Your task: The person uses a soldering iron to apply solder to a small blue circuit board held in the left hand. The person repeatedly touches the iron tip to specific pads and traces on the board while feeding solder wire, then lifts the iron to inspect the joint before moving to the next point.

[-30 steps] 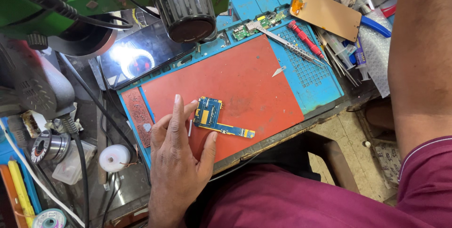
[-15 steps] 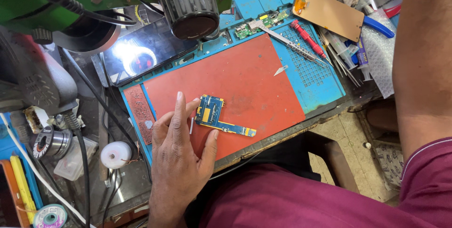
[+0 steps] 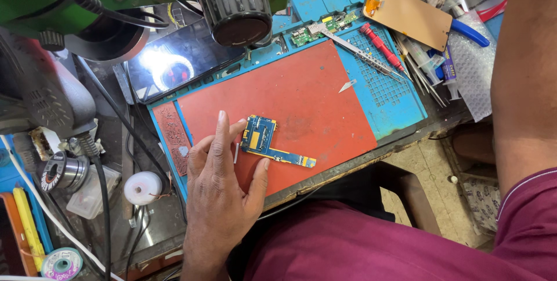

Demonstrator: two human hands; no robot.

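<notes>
Blue circuit board, L-shaped with gold patches, lies flat on the red silicone mat, near its front edge. Left hand rests palm down on the mat just beside the board, fingers spread and straight, gripping nothing; forefinger and thumb tips touch its edges. Of the right side only the upper arm shows, so its hand's state cannot be told. Tweezers and a red screwdriver lie well apart on the blue work tray.

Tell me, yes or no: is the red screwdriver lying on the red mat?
No: the red screwdriver lies on the blue gridded part of the work mat, beside the tweezers, off the red mat.
</notes>
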